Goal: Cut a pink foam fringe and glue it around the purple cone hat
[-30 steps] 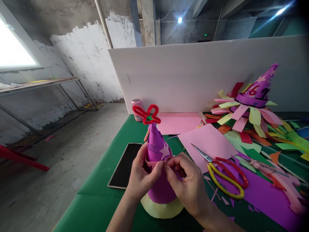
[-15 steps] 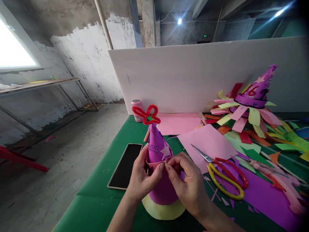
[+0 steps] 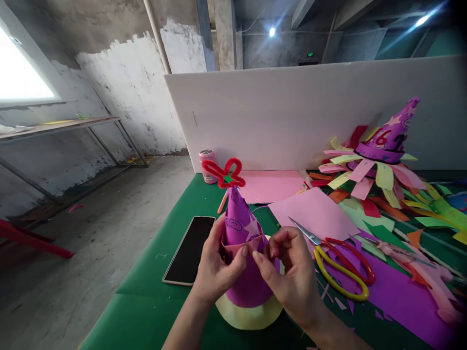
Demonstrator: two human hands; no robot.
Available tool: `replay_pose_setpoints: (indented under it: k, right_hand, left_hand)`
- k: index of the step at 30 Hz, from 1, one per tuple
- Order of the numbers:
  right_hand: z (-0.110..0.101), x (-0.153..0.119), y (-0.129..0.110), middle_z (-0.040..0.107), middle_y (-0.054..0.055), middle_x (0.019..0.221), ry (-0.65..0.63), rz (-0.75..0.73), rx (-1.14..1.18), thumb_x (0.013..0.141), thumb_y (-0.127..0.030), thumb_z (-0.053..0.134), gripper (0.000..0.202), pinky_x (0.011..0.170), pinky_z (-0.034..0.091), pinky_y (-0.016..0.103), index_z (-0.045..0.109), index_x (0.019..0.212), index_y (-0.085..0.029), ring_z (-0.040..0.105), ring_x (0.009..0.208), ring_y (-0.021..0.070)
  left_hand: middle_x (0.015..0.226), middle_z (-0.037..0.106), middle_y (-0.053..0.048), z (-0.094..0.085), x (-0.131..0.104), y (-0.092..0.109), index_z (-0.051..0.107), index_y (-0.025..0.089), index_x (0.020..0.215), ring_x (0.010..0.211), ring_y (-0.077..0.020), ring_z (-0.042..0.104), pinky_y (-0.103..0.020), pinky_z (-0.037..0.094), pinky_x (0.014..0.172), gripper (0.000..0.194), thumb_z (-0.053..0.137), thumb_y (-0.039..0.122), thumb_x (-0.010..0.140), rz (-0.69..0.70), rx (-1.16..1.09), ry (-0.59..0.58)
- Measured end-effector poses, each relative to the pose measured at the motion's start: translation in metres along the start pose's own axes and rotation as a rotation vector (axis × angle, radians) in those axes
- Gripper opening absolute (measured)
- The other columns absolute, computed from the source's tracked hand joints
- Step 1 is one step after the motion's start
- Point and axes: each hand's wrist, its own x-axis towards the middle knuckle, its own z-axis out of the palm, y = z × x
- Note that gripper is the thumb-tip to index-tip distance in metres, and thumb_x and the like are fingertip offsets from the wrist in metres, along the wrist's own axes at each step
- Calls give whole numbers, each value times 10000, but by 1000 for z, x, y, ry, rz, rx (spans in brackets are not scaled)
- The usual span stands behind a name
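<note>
A purple paper cone hat (image 3: 241,223) stands upright in front of me on a pale yellow round brim (image 3: 250,318). Its tip carries a red pipe-cleaner shape (image 3: 224,172), and a star and blue drawing decorate its side. Around the cone runs a pink paper strip (image 3: 233,250). My left hand (image 3: 219,265) wraps the hat's left side, its thumb pressing the strip at the front. My right hand (image 3: 290,270) is at the front right, thumb tip by the strip's end and the other fingers curled loosely away from it; I see nothing between them.
Left of the hat lies a phone (image 3: 189,250). Scissors (image 3: 339,267) rest to the right on purple paper, near pink sheets (image 3: 314,214) and a pink glue gun (image 3: 419,267). A fringed purple hat (image 3: 386,141) stands back right before a white board (image 3: 273,116). A pink can (image 3: 207,165) is behind.
The fingers of my right hand have come away from the strip and spread from the thumb. The hat has shifted slightly to the right; my left hand keeps its hold.
</note>
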Motion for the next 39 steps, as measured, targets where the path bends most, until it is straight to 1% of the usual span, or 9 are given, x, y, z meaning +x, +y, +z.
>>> replay_pose_setpoints:
  k: [3,7,13,22,27,31,33,36,39]
  right_hand:
    - [-2,0,-1,440,-46,731,3,59,67,784,-288,604,204,553,482,205,419,867,-265,490,629,101]
    - [0,3,-4,463,-46,773,-27,115,104,755,-293,644,283,565,490,184,429,937,-278,511,644,86]
    - [5,10,-5,465,-55,759,-24,186,136,724,-274,651,288,548,475,169,430,908,-263,503,615,70]
    - [9,11,-9,469,-47,744,15,157,58,671,-233,643,298,536,488,220,432,880,-248,506,591,94]
    - [7,9,-10,465,-45,769,-51,136,95,706,-225,637,300,567,486,225,421,912,-251,520,626,100]
    - [-1,6,-9,477,-30,832,-131,149,207,781,-232,572,226,640,472,232,436,959,-262,524,716,113]
    - [-7,7,-7,482,-30,830,-100,167,242,818,-246,534,150,656,456,229,461,948,-265,514,740,116]
    - [-16,13,0,494,-32,783,47,203,261,857,-255,482,35,648,431,231,515,869,-251,493,703,115]
    - [-25,18,6,511,-20,742,93,218,236,863,-230,434,153,634,416,251,550,763,-229,485,676,129]
  left_hand:
    - [1007,592,-64,-1,0,-1,403,172,1266,856,-192,585,-289,492,745,546,580,223,752,6,6,4]
    - [1005,607,-66,0,1,0,402,170,1268,872,-203,594,-307,495,771,568,586,211,731,3,0,5]
    - [1055,616,-77,2,1,2,408,177,1261,905,-215,605,-321,498,799,572,589,217,719,11,23,24]
    - [1098,608,-100,1,1,3,400,161,1252,937,-228,607,-336,499,813,565,587,235,724,10,51,35]
    - [1083,612,-72,2,2,5,399,191,1255,911,-200,618,-301,508,788,554,597,227,739,42,39,31]
    - [1076,605,-55,2,1,5,396,211,1273,909,-194,615,-297,506,786,571,602,232,742,86,80,42]
    - [1067,603,-57,1,1,4,410,204,1262,909,-200,609,-307,504,789,558,602,238,739,96,103,56]
    - [1038,609,-57,2,1,4,417,199,1254,885,-203,611,-314,507,773,535,587,236,749,84,112,57]
    - [1045,616,-58,6,1,6,392,220,1282,894,-212,620,-323,508,773,566,596,244,754,64,80,50]
